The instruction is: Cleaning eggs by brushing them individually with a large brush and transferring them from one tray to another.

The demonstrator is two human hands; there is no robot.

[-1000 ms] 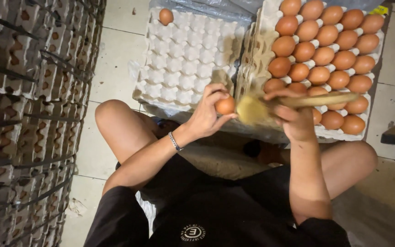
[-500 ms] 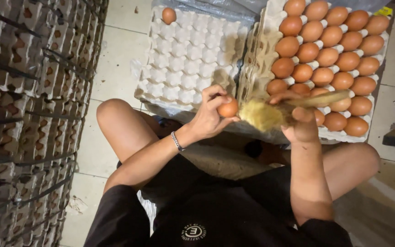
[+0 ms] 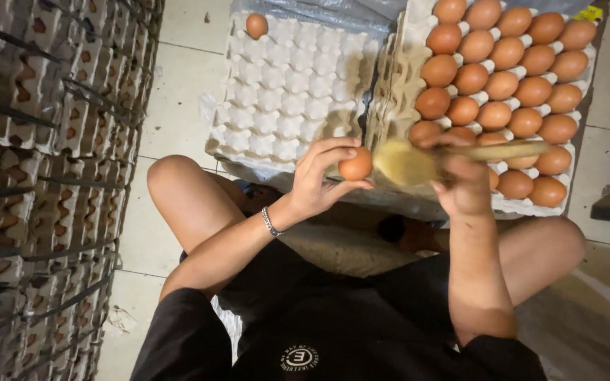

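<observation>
One brown egg [image 3: 355, 166] sits pinched in the left hand [image 3: 318, 180], thumb under it and fingertips curled over the top, same clamp as half a sec ago. Diff vs earlier: egg & hand have drifted a touch right and down w/ the view; the brush [image 3: 418, 161] head now touches the egg's right side, blurred from motion, where 1 s back it sat a bit lower against it. Right hand [image 3: 464, 185] is fisted tight round the brush's pale handle, which pokes out to the right over the full tray [image 3: 582, 106]. Left wrist bent back, palm facing right, forearm angling up from lower left; a metal bracelet [image 3: 270, 221] rings the wrist. Right forearm runs nearly straight up from the lap, knuckles toward the tray. Egg hangs in the air above the knees, just in front of the gap between the full tray and the white tray [image 3: 284, 106]; that one holds a lone egg [image 3: 255, 26] at its far corner. Stacked trays [image 3: 44, 176] fill the left edge.
</observation>
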